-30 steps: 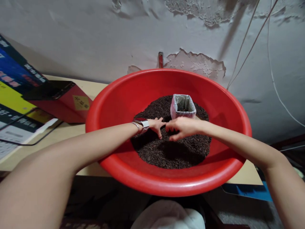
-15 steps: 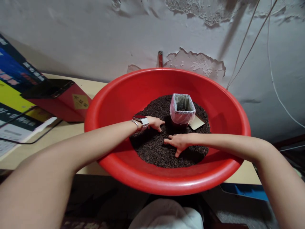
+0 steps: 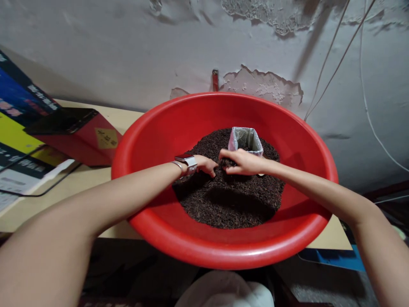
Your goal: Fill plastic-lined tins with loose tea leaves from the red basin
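Dark loose tea leaves (image 3: 228,213) cover the bottom of a large red plastic basin (image 3: 236,251). My right hand (image 3: 244,163) is curled around a clump of the leaves, above the heap. Just behind it stands a small upright container lined with clear plastic (image 3: 235,140), its lower part hidden by the hand. My left hand (image 3: 205,164), with a watch on the wrist, rests at the left of the heap with fingers apart, its fingertips touching the leaves. A pale card under my right wrist is almost wholly covered.
The basin stands on a pale tabletop (image 3: 124,226). To its left lie a red open-ended box (image 3: 89,140), a printed colourful box (image 3: 22,140) and a black cable (image 3: 47,192). Behind is a peeling wall (image 3: 128,51), with cords hanging at the right.
My right hand has risen from the heap's front towards the lined container and closed on a clump of tea leaves. My left hand has shifted slightly left.
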A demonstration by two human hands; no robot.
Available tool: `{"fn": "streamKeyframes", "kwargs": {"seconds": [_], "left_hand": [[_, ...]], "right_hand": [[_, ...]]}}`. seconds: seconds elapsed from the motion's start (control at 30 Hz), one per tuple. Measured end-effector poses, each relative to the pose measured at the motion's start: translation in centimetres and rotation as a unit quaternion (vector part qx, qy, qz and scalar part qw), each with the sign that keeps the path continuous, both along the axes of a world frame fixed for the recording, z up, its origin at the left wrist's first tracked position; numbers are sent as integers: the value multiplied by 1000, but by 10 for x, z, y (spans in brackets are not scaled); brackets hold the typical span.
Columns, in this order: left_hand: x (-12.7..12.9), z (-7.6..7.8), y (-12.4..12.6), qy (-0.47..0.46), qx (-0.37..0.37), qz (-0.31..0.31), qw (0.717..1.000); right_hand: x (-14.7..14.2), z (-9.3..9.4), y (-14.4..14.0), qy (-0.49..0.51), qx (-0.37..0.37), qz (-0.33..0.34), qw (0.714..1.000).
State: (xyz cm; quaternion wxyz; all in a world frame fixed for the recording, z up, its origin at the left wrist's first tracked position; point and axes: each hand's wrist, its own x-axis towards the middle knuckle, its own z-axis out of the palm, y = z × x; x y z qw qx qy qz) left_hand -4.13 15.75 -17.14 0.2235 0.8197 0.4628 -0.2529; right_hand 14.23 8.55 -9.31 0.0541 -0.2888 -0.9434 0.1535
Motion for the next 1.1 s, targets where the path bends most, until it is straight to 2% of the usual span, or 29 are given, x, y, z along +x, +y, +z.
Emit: {"fn": "streamKeyframes", "kwargs": {"seconds": [0.07, 0.17, 0.27, 0.37, 0.57, 0.83, 1.03, 1.1], "left_hand": [[1, -1, 1, 17, -3, 2, 1000], [2, -2, 2, 38, -5, -10, 999], [3, -3, 2, 52, -2, -10, 999], [2, -4, 2, 50, -2, -7, 999], [2, -1, 0, 37, -7, 0, 999], [2, -1, 1, 51, -5, -7, 999], [2, 1, -1, 48, -13, -3, 999], [1, 2, -2, 50, -16, -6, 999]], "right_hand": [[11, 11, 13, 106, 36, -44, 993], [27, 17, 35, 229, 95, -147, 958], [39, 8, 51, 279, 122, -239, 922], [42, -6, 60, 281, 119, -280, 910], [41, -17, 61, 253, 100, -277, 921], [42, -11, 60, 215, 100, -283, 929], [42, -8, 58, 213, 98, -239, 942], [42, -8, 56, 190, 104, -244, 945]]}}
